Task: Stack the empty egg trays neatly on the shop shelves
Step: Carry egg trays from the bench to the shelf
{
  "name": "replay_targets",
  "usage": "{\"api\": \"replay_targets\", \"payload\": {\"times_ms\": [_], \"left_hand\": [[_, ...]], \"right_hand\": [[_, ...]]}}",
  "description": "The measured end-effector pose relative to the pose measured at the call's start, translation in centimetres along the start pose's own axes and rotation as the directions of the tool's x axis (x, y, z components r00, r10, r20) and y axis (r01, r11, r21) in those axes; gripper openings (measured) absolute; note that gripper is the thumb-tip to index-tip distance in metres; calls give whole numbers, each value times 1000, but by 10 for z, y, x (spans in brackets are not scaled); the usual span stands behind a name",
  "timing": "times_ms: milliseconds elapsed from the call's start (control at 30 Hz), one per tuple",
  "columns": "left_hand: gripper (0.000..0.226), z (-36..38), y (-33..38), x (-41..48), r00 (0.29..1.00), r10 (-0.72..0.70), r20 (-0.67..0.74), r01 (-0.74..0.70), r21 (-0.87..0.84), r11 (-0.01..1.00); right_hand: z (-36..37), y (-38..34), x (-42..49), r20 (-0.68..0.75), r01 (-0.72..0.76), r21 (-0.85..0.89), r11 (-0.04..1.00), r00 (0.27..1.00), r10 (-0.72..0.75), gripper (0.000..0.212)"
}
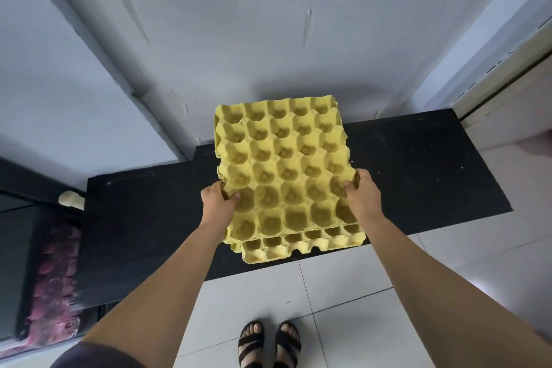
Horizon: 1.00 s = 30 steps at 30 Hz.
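Grey wall (239, 24) rises behind a black shelf (418, 164); white tiled floor (358, 308) below.

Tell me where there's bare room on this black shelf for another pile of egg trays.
The black shelf is bare on both sides of the yellow egg trays: the wide right stretch toward the wall corner, and the left stretch toward the pink trays. The middle is crowded by both hands.

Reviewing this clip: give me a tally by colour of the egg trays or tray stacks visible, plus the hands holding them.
Yellow top tray, held: 1
Yellow stack beneath it, layers not countable: 1
Pink stack at left, layers not countable: 1
Hands: 2, left hand and right hand
Total: 5
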<state>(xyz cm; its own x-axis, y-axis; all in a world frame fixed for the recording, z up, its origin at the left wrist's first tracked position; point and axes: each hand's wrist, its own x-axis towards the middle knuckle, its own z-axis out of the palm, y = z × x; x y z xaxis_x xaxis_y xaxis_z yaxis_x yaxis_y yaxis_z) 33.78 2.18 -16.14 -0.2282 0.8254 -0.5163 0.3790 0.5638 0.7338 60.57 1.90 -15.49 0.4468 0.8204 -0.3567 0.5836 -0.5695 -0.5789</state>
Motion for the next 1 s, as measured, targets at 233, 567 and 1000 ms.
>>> {"api": "replay_targets", "payload": {"times_ms": [233, 567, 1000], "left_hand": [[44, -31, 27, -18, 998, 62, 0, -62, 32, 998], [45, -109, 112, -71, 956, 264, -126, -260, 49, 964], [47, -203, 156, -197, 832, 430, -349, -429, 87, 899]], "right_hand": [[-31, -33, -32, -76, 64, -16, 998, 995, -65, 44], [-98, -117, -80, -191, 185, 69, 980, 967, -169, 38], [-151, -185, -162, -289, 442, 195, 875, 879, -380, 38]]}}
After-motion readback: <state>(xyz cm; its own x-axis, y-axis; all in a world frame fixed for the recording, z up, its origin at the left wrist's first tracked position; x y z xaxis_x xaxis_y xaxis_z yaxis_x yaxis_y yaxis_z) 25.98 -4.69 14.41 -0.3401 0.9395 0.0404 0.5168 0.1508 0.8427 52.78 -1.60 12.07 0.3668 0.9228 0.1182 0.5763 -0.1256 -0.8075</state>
